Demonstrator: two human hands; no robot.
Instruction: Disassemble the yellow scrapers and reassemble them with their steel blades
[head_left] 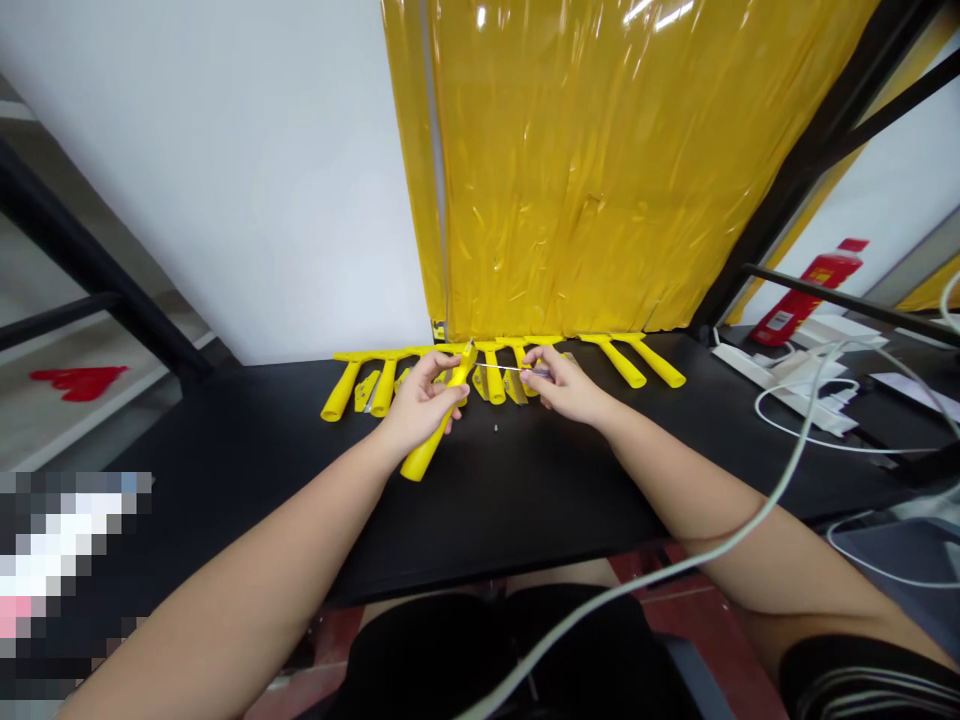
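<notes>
My left hand (427, 401) is wrapped round a yellow scraper (424, 456), its hollow handle end slanting down toward me and its head pointing away. In my right hand (564, 385) is a screwdriver (498, 368), gripped by the fingertips. Its thin metal shaft points left and the tip meets or nearly meets the scraper by my left fingers; contact is too small to tell. A tiny screw (496, 428) lies on the black table just below. Behind my hands rests a row of similar yellow scrapers (384, 388), partly hidden, with flat yellow pieces (365, 391) between them.
The black table (480, 510) ends at a yellow plastic curtain (585, 180) and a white panel (225, 170). On the right stand a red bottle (810, 292) and a power strip (780, 385) with cables. A pale cable (675, 575) crosses over my right forearm.
</notes>
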